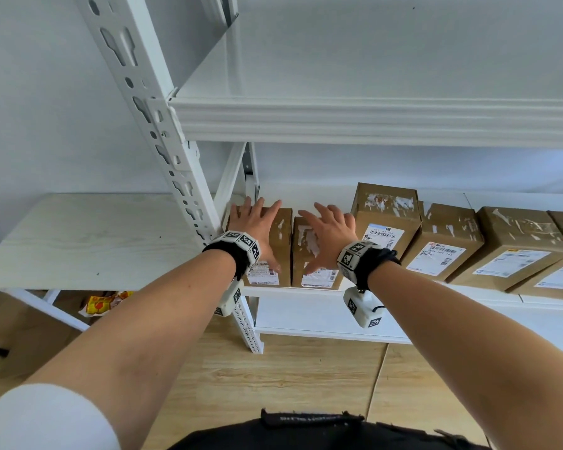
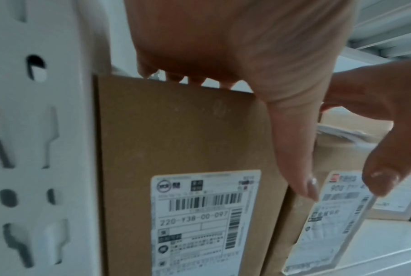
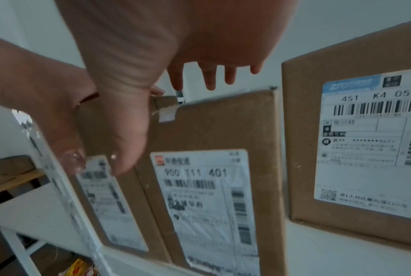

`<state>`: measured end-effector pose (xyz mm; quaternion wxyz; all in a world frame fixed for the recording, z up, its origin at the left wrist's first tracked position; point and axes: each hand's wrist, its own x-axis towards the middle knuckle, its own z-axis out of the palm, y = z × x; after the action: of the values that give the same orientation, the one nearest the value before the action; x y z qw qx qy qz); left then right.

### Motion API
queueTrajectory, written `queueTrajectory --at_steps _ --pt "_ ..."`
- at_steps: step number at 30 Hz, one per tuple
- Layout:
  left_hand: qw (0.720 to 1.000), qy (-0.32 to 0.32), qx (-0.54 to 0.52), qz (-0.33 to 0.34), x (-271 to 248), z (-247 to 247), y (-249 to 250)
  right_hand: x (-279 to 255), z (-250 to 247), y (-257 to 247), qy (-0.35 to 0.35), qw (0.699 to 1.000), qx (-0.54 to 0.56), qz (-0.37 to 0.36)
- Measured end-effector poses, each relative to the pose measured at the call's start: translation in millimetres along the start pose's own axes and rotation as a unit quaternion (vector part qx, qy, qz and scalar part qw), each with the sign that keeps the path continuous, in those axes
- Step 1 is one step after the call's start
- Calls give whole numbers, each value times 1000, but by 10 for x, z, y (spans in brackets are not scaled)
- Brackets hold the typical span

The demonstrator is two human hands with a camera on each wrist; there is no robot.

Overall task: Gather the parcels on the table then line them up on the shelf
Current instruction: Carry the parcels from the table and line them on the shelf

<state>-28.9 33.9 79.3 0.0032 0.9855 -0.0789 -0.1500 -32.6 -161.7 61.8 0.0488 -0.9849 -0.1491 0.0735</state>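
Two brown cardboard parcels stand side by side at the left end of the white shelf (image 1: 306, 300). My left hand (image 1: 264, 235) lies flat over the leftmost parcel (image 1: 283, 235), fingers spread straight across its top and thumb down its front. Over the second parcel (image 1: 301, 254) my right hand (image 1: 322, 238) is spread the same way. The left wrist view has my left hand (image 2: 270, 93) above the leftmost parcel (image 2: 188, 140), its thumb over the gap to the second parcel (image 2: 301, 214). The right wrist view shows my right hand (image 3: 133, 93) above the second parcel (image 3: 211, 130).
Several more labelled parcels line the shelf to the right, first a taller one (image 1: 384, 216). A perforated white upright (image 1: 163, 131) stands just left of the leftmost parcel. A light wooden table (image 1: 88, 238) adjoins the shelf on the left. The upper shelf (image 1: 371, 121) overhangs.
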Motion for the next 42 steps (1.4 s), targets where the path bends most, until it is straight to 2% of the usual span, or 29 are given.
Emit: queueTrajectory --at_steps 5,11,14,16,20,25,29,32,34,42 --pt "997 30 42 53 135 -126 310 -27 -298 388 14 998 52 46" --pt "993 -4 56 105 242 -187 879 -51 -428 1009 -8 988 78 131" --pt "990 -25 79 115 282 -96 1051 -10 -427 1162 -38 984 116 132" --pt "989 -33 96 109 302 -31 1115 25 -414 1183 -54 986 104 122" --pt "988 -28 112 106 355 -43 1109 109 -426 1248 -52 985 110 121" --pt "986 -16 130 102 397 -65 1086 167 -367 1340 -45 989 -15 143" --pt "985 -24 155 68 371 -51 1037 178 -342 1331 -21 990 -32 137" --pt "982 -24 183 29 362 -28 923 150 -401 1315 -42 992 -50 109" --pt "986 -25 161 17 363 -10 842 111 -431 1278 -56 992 -60 100" --pt "989 -17 140 52 340 -57 754 -148 -417 1130 -71 992 -26 101"
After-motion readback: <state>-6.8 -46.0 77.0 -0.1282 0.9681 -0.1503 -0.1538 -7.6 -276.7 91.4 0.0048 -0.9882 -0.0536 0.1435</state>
